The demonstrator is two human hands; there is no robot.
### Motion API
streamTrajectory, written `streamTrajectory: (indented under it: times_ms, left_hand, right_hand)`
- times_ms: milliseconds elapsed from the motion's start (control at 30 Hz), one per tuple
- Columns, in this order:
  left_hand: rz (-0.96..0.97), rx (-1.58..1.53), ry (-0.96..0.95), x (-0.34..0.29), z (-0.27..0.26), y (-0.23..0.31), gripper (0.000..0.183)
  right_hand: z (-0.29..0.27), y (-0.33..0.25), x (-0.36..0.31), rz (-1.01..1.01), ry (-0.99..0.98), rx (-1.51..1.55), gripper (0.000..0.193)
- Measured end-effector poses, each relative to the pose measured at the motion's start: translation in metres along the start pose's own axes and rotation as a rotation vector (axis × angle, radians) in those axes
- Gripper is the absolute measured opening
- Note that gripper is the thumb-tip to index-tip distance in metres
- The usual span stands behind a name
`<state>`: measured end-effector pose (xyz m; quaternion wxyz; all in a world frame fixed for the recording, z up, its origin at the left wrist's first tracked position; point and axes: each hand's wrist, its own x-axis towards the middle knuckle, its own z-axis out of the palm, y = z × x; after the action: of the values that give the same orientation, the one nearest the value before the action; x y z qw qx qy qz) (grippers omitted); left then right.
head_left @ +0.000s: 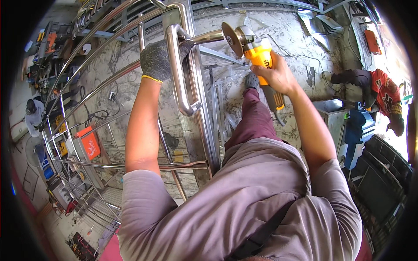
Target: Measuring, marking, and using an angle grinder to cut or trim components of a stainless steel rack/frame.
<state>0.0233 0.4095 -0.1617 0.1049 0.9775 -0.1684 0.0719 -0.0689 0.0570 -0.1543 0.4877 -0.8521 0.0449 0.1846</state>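
My right hand point(277, 74), bare, is wrapped round the body of a yellow and black angle grinder point(260, 53). The grinder's brown disc point(232, 40) stands on edge at the right end of a short shiny steel tube point(208, 38); whether they touch I cannot tell. On my left hand point(157, 61) is a dark grey knit glove with a yellow cuff. It is closed on that steel tube where it crosses the frame, and its fingertips are partly hidden behind a bent tubular handle point(176, 69). The handle sits on a large polished steel frame point(200, 100).
A power cord point(300, 55) trails over the stained floor. Curved steel rails point(104, 89) spread to the left, near an orange box point(89, 142). One person point(385, 91) in red bends at the right beside a blue machine point(359, 126); another person point(35, 115) is far left.
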Motion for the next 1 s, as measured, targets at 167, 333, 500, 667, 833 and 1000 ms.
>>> streamTrajectory:
  times_ms: [167, 333, 500, 667, 833, 1000]
  left_hand:
    - [0.032, -0.053, -0.056, 0.003, -0.006, 0.006, 0.05]
    - [0.005, -0.07, -0.058, 0.002, -0.018, 0.023, 0.039]
    - [0.046, 0.049, 0.013, -0.002, 0.007, 0.001, 0.04]
    - [0.016, 0.078, 0.031, -0.002, 0.014, -0.007, 0.044]
    - [0.037, 0.077, -0.012, -0.004, 0.026, -0.025, 0.047]
    - [0.067, -0.017, 0.007, -0.014, 0.014, -0.035, 0.025]
  right_hand:
    - [-0.017, -0.007, 0.012, -0.1, -0.025, -0.091, 0.055]
    - [-0.007, 0.003, 0.001, -0.046, -0.167, 0.097, 0.046]
    - [0.007, 0.008, -0.021, 0.275, -0.362, 0.607, 0.036]
    - [-0.015, 0.008, -0.05, 0.398, -0.428, 0.79, 0.036]
    - [-0.05, 0.015, -0.073, 0.336, -0.35, 0.921, 0.039]
    - [-0.062, -0.005, -0.052, 0.409, -0.022, 0.928, 0.033]
